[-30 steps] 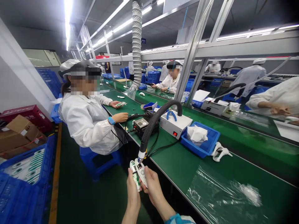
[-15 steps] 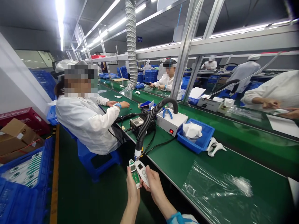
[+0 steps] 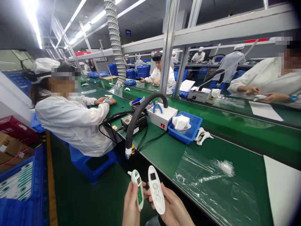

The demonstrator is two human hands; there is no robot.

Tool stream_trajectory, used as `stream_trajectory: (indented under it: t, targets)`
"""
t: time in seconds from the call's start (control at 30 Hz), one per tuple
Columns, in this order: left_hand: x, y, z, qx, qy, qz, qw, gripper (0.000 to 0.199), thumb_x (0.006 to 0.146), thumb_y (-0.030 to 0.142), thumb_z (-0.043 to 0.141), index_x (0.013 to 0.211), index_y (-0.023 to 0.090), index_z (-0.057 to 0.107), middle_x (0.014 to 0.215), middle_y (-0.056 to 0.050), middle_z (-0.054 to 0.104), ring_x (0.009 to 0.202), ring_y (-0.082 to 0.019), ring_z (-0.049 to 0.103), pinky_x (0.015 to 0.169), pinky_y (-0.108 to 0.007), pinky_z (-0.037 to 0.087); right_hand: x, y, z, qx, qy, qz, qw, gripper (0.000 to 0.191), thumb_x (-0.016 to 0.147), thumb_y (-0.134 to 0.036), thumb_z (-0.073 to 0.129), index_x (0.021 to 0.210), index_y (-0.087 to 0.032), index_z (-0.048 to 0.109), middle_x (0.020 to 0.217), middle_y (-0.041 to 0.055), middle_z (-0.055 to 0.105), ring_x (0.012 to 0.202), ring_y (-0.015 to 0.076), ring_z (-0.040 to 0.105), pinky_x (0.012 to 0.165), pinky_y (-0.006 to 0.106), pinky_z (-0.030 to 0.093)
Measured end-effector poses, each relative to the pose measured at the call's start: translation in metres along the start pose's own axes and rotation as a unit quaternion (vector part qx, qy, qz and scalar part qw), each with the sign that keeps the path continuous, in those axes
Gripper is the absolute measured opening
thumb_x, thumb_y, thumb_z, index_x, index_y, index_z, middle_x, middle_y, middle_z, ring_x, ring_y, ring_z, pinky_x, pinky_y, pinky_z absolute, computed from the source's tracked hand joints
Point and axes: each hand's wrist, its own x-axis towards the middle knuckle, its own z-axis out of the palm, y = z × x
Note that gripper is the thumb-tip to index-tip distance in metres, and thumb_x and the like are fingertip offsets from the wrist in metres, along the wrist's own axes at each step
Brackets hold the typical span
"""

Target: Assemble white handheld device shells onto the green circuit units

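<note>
My left hand (image 3: 132, 201) is closed around the white body of an ear thermometer (image 3: 138, 191), whose green circuit board and small screen lie exposed on its face. Its pointed probe tip juts out to the upper left. In my right hand (image 3: 172, 204) is the white front cover (image 3: 156, 190), held upright with a dark display window at the top and round buttons below. A small gap separates the two parts. Above them hangs the metal-tipped end of a black flexible hose (image 3: 129, 142), touching neither.
The hose runs to a white box (image 3: 162, 116) with blue pliers (image 3: 157, 107) on it. A blue tray (image 3: 196, 121) holds white cloth; white plastic pieces (image 3: 203, 136) and a clear bag (image 3: 207, 179) lie nearby. A co-worker (image 3: 72, 122) sits at left. A crate (image 3: 39, 182) holds similar boards.
Both hands have come down and away from the hose end. The cover and the thermometer body have moved apart, and the cover is turned more toward me. The view has shifted right.
</note>
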Motion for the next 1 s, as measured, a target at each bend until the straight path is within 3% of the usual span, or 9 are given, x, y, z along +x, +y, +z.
stream_trajectory:
  t: [0.1, 0.2, 0.33, 0.5, 0.67, 0.9, 1.0]
  targets:
    - [-0.006, 0.008, 0.010, 0.031, -0.006, 0.016, 0.999, 0.052, 0.067, 0.051, 0.078, 0.105, 0.018, 0.066, 0.089, -0.008, 0.072, 0.083, -0.022, 0.067, 0.070, -0.027, 0.053, -0.010, -0.004, -0.002, -0.057, -0.010, -0.028, 0.998, 0.039, 0.079, -0.046, 0.072, 0.095, -0.010, 0.076, 0.094, 0.0147, 0.073, 0.076, 0.0185, 0.066, 0.066, 0.026, 0.051]
    - [-0.008, 0.007, 0.019, 0.085, -0.040, 0.023, 0.995, 0.048, 0.072, 0.050, 0.074, 0.104, 0.015, 0.066, 0.098, -0.012, 0.072, 0.095, -0.025, 0.066, 0.085, -0.030, 0.051, -0.021, -0.012, 0.001, -0.159, -0.027, -0.081, 0.984, 0.042, 0.078, -0.045, 0.073, 0.109, -0.017, 0.073, 0.104, 0.0118, 0.072, 0.092, 0.0232, 0.066, 0.087, 0.033, 0.049]
    - [-0.013, -0.002, 0.037, 0.152, -0.105, 0.058, 0.981, 0.042, 0.081, 0.046, 0.067, 0.109, 0.016, 0.064, 0.107, -0.012, 0.070, 0.102, -0.026, 0.064, 0.086, -0.029, 0.049, -0.030, -0.020, 0.000, -0.245, -0.014, -0.151, 0.957, 0.049, 0.075, -0.044, 0.076, 0.120, -0.027, 0.067, 0.120, 0.0080, 0.068, 0.110, 0.0278, 0.061, 0.103, 0.040, 0.042]
    - [-0.021, -0.014, 0.063, 0.131, -0.097, 0.083, 0.983, 0.049, 0.075, 0.044, 0.075, 0.112, 0.014, 0.064, 0.108, -0.013, 0.070, 0.103, -0.027, 0.064, 0.089, -0.031, 0.050, -0.036, -0.025, -0.014, -0.271, 0.009, -0.180, 0.945, 0.048, 0.076, -0.042, 0.076, 0.121, -0.027, 0.067, 0.118, 0.0094, 0.068, 0.106, 0.0292, 0.064, 0.093, 0.038, 0.051]
    - [-0.026, -0.023, 0.078, 0.149, -0.138, 0.066, 0.977, 0.045, 0.072, 0.043, 0.077, 0.106, 0.013, 0.067, 0.104, -0.014, 0.071, 0.099, -0.027, 0.065, 0.088, -0.032, 0.050, -0.045, -0.030, -0.029, -0.308, 0.057, -0.217, 0.925, 0.043, 0.077, -0.041, 0.075, 0.117, -0.026, 0.070, 0.117, 0.0110, 0.067, 0.099, 0.0280, 0.066, 0.085, 0.035, 0.055]
    - [-0.035, -0.032, 0.095, 0.171, -0.186, 0.022, 0.967, 0.045, 0.070, 0.045, 0.077, 0.102, 0.013, 0.070, 0.099, -0.014, 0.071, 0.095, -0.027, 0.065, 0.085, -0.033, 0.052, -0.064, -0.042, -0.036, -0.417, 0.067, -0.331, 0.844, 0.045, 0.081, -0.048, 0.067, 0.122, -0.029, 0.066, 0.100, 0.0091, 0.068, 0.077, 0.0213, 0.064, 0.072, 0.033, 0.055]
    - [-0.044, -0.035, 0.104, 0.180, -0.197, 0.003, 0.964, 0.045, 0.068, 0.047, 0.079, 0.099, 0.015, 0.071, 0.093, -0.012, 0.072, 0.086, -0.025, 0.066, 0.078, -0.031, 0.054, -0.082, -0.055, -0.039, -0.468, 0.109, -0.359, 0.800, 0.042, 0.076, -0.051, 0.071, 0.112, -0.028, 0.072, 0.091, 0.0076, 0.065, 0.075, 0.0209, 0.060, 0.070, 0.031, 0.053]
